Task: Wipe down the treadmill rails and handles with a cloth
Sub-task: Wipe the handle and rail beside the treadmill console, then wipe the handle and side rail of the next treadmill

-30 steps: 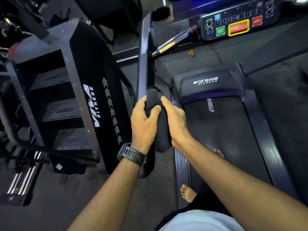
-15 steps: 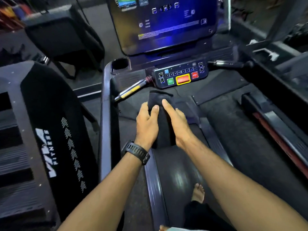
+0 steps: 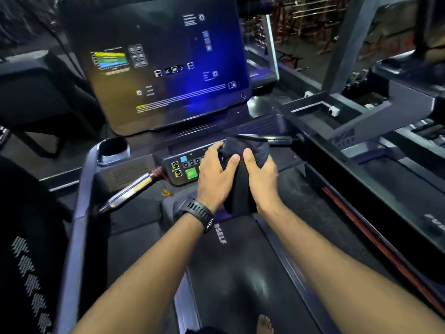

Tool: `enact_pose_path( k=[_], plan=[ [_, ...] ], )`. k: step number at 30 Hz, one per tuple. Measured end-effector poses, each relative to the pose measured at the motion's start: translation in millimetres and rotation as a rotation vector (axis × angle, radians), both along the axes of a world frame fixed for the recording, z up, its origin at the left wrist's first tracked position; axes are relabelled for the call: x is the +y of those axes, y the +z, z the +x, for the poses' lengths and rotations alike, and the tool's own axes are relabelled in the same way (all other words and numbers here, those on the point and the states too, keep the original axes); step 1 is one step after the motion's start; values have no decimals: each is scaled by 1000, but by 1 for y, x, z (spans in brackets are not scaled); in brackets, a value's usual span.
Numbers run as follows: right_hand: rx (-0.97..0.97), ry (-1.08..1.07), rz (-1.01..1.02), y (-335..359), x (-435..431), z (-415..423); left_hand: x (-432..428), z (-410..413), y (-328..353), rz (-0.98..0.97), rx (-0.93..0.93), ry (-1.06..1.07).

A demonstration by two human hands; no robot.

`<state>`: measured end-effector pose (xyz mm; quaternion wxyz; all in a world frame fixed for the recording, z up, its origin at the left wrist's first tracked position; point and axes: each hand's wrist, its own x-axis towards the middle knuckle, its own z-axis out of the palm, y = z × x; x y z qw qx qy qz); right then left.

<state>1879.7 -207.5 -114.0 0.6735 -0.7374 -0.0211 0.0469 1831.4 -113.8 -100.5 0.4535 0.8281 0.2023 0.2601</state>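
Dim gym, console screen (image 3: 168,68) glowing. Cloth (image 3: 243,182) is being gripped by left hand (image 3: 215,179) and right hand (image 3: 263,183), fingers (image 3: 249,156) curled round it, button panel (image 3: 185,168) being partly hidden.

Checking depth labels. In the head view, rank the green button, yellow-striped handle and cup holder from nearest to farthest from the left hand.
1. The green button: just left of the left hand, on the control panel.
2. The yellow-striped handle: farther left, sticking out from the panel.
3. The cup holder: farthest, at the back left corner.
The left hand grips the cloth.
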Motion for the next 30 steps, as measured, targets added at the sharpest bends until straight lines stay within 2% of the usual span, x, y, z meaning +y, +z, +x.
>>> enact_pose_path(
  k=[4,8,14,17,22,26,30],
  plan=[
    [23,-139,-76,1,-18,63,-2,49,-3,173,60,-60],
    [15,-175,-233,-7,-22,114,13,93,-13,338,120,-102],
    [30,-216,-321,-24,7,178,55,165,-43,663,276,-165],
    [79,-229,-364,-37,37,204,79,194,-56,726,412,-208],
    [110,-215,-539,-56,64,238,106,226,-66,731,507,-302],
    [-31,-250,-765,-74,70,246,107,234,-70,685,628,-357],
    [-360,-347,-937,-83,80,245,105,240,-68,673,697,-374]
  ],
)
